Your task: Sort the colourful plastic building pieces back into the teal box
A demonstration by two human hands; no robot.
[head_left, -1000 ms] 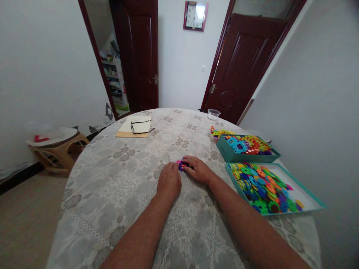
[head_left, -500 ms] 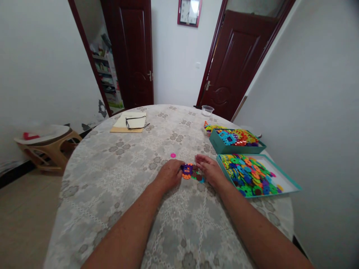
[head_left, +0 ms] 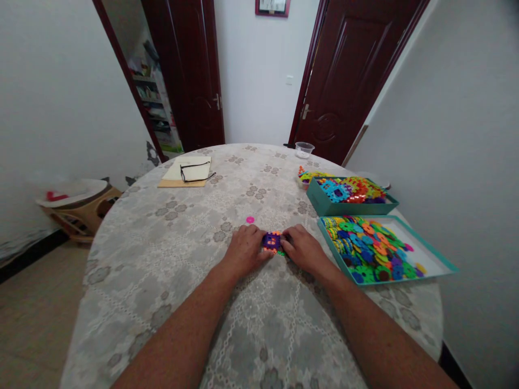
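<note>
Head view. The purple square building piece [head_left: 271,241], taken here as the reference, lay on the tablecloth [head_left: 259,302], with orange toothed parts [head_left: 276,251] showing at its far and near edges. The left hand [head_left: 246,248] was bent round the left edge of the piece and pinched it between thumb and fingers. The right hand [head_left: 302,249] pinched the right edge in the same manner and, with its fingers, partly covered a green part [head_left: 281,254] just beside the piece.

Surrounding items, located from the purple square building piece:
- Beyond and to the left, near: a pink disc [head_left: 250,220], lying apart.
- To the right: a shallow teal-rimmed tray [head_left: 438,255] of multicoloured notched discs; the right hand stood between.
- Beyond and to the right: a teal box [head_left: 352,209] heaped with building pieces, partly hiding a container of yellow pieces [head_left: 314,176].
- Well beyond: a clear plastic bowl [head_left: 304,151].
- Far left: black-framed eyeglasses [head_left: 197,180] on a pale notepad [head_left: 174,174].
</note>
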